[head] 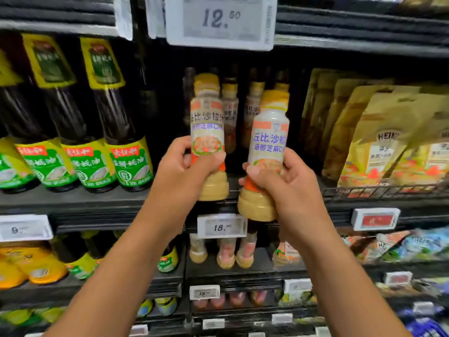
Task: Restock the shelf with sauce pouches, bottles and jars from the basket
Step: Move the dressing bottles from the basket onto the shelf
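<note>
left hand (181, 166) grip clasps left bottle (208, 132), cap up | right hand (289, 183) grip clasps right bottle (266, 154), upright

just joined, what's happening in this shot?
A person is restocking a supermarket shelf. The left hand holds one sesame dressing bottle upright, and the right hand holds a second bottle of the same kind, tilted slightly. Both are raised in front of the shelf slot where matching bottles already stand, above the 18.90 price tag. Neither bottle is on the shelf yet. No basket is in view.
</note>
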The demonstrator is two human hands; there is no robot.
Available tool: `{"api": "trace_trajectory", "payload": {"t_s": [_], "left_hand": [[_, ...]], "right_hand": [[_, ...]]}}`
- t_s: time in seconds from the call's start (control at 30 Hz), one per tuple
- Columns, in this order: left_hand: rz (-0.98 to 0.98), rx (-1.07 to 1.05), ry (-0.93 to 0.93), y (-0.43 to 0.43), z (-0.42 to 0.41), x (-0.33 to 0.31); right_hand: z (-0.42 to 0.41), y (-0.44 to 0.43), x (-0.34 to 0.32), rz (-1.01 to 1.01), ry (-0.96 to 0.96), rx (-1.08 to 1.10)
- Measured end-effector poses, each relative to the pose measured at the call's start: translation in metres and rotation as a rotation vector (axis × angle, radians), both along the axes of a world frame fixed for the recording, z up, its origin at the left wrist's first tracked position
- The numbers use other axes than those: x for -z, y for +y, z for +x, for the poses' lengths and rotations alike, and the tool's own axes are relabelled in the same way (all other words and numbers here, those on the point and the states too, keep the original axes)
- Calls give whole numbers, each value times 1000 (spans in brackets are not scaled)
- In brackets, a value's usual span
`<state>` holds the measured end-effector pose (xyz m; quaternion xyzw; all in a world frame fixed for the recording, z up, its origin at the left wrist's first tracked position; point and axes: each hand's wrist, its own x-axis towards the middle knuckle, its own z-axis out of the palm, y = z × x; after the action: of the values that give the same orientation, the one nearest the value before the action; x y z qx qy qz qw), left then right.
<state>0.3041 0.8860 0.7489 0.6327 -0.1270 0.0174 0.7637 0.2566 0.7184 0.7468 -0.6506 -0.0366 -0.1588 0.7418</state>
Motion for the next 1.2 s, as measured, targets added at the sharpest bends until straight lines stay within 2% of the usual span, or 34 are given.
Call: {"api": "trace_trajectory", "payload": {"t_s": [0.13,0.33,0.47,0.63,0.9,1.07,1.2], "left_hand": [[70,-55,-48,-8,19,-4],[211,-114,-111,-14,44,-2],[361,-117,-132,-15,55,1],[539,-127,-171,-17,59,4],[691,-85,-176,-17,63,5],[926,-98,-142,-6,55,-1],[1038,-74,-160,-7,54,-8]], "right_hand": [[16,-8,-13,-74,-74,46],[43,-26,-18,-111,-26,141],[51,-36,-16,-311,-17,145],[56,-40,-12,-501,59,127],[58,-40,-12,-619,150,113],[55,-48,-15,-804,225,143],[53,-53,-14,-836,270,161]]}}
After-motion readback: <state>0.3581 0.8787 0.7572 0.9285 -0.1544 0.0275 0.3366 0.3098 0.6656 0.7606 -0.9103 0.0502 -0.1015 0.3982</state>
